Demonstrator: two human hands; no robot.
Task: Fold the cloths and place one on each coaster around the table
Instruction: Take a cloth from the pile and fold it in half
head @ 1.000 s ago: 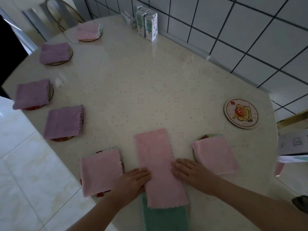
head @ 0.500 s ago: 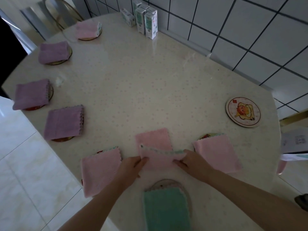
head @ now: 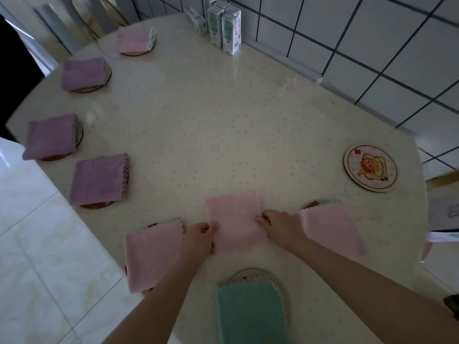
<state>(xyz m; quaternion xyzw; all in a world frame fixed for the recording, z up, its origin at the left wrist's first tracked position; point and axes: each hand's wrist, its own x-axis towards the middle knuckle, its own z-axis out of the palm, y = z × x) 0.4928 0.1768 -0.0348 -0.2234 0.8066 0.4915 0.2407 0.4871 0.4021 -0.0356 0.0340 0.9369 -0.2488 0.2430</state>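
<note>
Since a second ago the pink cloth (head: 236,219) has gone from a long strip overlapping the green cloth (head: 250,311) to a doubled square, near half brought over the far half. It now lies flat on the tabletop (head: 223,125), clear of the green one. It sits near the front edge, on no coaster. The hands are apart, one on each side of the square. Left hand (head: 201,238) has fingers curled, pinching the left edge. Right hand (head: 280,225) has fingers curled onto the right edge. Green cloth lies closest to the person, folded, on a round coaster (head: 253,273) whose far rim shows. Left pink cloth (head: 154,254) and right pink cloth (head: 330,229) flank the hands, each folded over a coaster that peeks out at the far side. Bare coaster (head: 370,168) with a cartoon print sits further right, nothing on it. Along the left rim are three purple cloths, nearest one (head: 99,178), each on a coaster. A far pink cloth (head: 135,39) lies on a coaster beyond them. Cartons (head: 223,23) stand at the far edge against the tiled wall (head: 372,45).
</note>
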